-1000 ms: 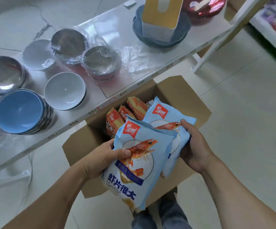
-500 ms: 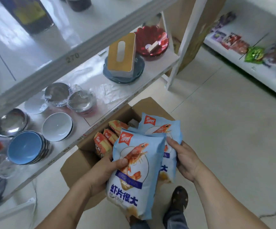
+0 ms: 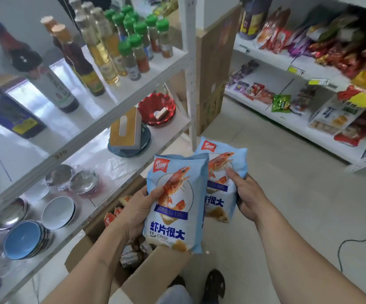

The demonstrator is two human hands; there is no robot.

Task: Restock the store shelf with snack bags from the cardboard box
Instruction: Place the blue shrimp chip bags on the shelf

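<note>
My left hand (image 3: 139, 210) grips a light blue shrimp-crisp bag (image 3: 175, 207) by its left edge, thumb across the front. My right hand (image 3: 246, 195) grips a second, matching shrimp-crisp bag (image 3: 220, 170) by its right side, partly tucked behind the first. Both bags hang above the open cardboard box (image 3: 151, 279) on the floor, which still holds several orange snack packs (image 3: 114, 213). A white snack shelf (image 3: 291, 121) with assorted bags stands at the right.
A white rack on the left carries sauce and spice bottles (image 3: 116, 47) above, and bowls (image 3: 25, 239), a tissue holder (image 3: 126, 128) and a red dish (image 3: 157, 108) below. A tall cardboard sheet (image 3: 216, 71) leans past the rack post. A black cable (image 3: 353, 242) crosses the floor at right.
Both hands have lifted the two blue bags up and out of the box. My view has swung upward, bringing the bottle rack and the right snack shelf into sight.
</note>
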